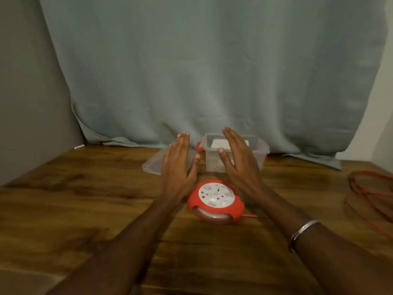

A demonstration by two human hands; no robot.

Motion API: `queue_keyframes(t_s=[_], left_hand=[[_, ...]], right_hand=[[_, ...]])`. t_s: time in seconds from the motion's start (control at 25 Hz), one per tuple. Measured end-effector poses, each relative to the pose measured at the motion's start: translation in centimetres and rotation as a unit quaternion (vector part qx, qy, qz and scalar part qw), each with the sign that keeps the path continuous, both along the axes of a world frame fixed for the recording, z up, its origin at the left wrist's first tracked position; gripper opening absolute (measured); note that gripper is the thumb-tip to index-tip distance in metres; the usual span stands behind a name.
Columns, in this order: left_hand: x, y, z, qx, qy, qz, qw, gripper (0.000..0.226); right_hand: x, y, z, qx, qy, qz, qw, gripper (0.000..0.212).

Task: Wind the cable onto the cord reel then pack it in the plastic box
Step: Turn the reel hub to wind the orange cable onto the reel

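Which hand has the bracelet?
The right hand: a silver bracelet circles its wrist. The left hand has a bare wrist.

Cord reel (216,201) unobstructed between hands; plastic box (236,155) behind

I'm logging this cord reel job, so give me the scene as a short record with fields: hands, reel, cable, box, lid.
left hand: open, fingers straight, raised beside the reel, holding nothing
right hand: open, raised on the other side of the reel, holding nothing
cord reel: red with white socket face, flat on the wooden table
cable: red, loose coils at the table's right edge, not wound
plastic box: clear, open, behind the reel
lid: clear, lying left of the box
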State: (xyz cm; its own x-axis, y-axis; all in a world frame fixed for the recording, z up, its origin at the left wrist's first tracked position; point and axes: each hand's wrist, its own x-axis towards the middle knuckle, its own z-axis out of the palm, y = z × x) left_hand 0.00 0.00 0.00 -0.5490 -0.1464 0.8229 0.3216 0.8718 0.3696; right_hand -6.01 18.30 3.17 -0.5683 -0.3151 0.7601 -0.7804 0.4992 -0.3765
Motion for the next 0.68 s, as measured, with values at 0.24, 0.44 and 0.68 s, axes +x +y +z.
queue_keyframes(t_s=[0.24,0.44,0.68], left_hand=[[-1.8,-0.3,-3.6,0.094,-0.141,-0.060,0.984,0.056],[-2.7,-1.5,-3.9,0.063,-0.222,-0.151,0.961,0.041],[-2.0,-0.7,-3.6,0.159,-0.305,-0.243,0.907,0.027]], right_hand=[[-1.5,1.1,-3.3,0.140,-0.146,0.088,0.975,0.031],[-2.0,3.0,-1.5,0.255,-0.255,0.154,0.920,0.055],[-2.6,4.4,-0.8,0.329,-0.267,0.180,0.888,0.063]])
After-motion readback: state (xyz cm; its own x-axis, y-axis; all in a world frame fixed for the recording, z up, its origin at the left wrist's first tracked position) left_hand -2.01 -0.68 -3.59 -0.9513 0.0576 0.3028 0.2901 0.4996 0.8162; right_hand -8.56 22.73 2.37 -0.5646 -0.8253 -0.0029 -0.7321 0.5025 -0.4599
